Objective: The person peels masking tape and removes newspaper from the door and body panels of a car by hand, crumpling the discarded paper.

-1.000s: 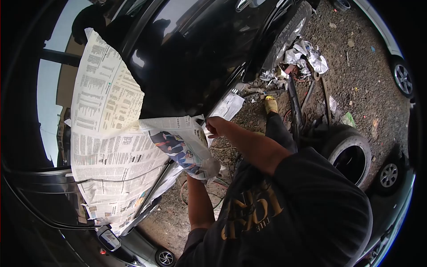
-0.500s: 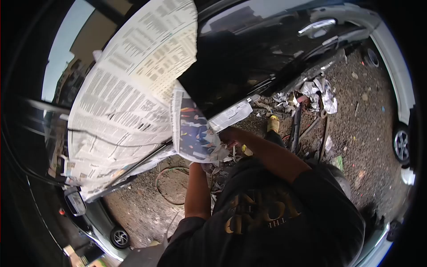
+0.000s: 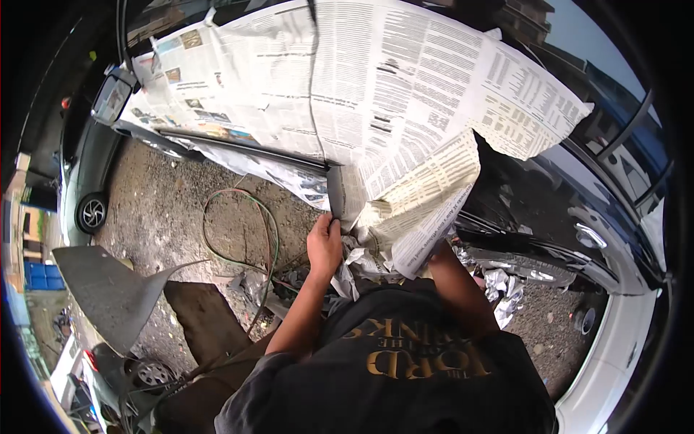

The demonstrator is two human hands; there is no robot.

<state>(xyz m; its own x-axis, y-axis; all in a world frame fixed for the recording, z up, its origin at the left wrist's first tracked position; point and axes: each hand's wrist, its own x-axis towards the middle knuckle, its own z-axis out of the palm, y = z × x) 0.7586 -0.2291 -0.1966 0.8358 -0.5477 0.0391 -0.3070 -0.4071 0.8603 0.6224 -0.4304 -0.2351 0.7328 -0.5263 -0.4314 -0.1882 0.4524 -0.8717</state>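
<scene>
I'm seeing the big newspaper [image 3: 340, 94] from a new side now, because the head camera is turning. The paper is covering part of the black car [image 3: 517, 195]. My left hand [image 3: 324, 244] is coming out from behind it and curling at its low edge; I can't tell if it's gripping. My right hand [image 3: 440, 259] is mostly hiding behind the loose flap [image 3: 426, 181], so I can't tell its grip either. For the work, this flap is looking folded, not flat.

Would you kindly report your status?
Left hand beside newspaper; right hand mostly hidden behind its folded flap. Newspaper spread across dark car. Hose looped nearby.
</scene>
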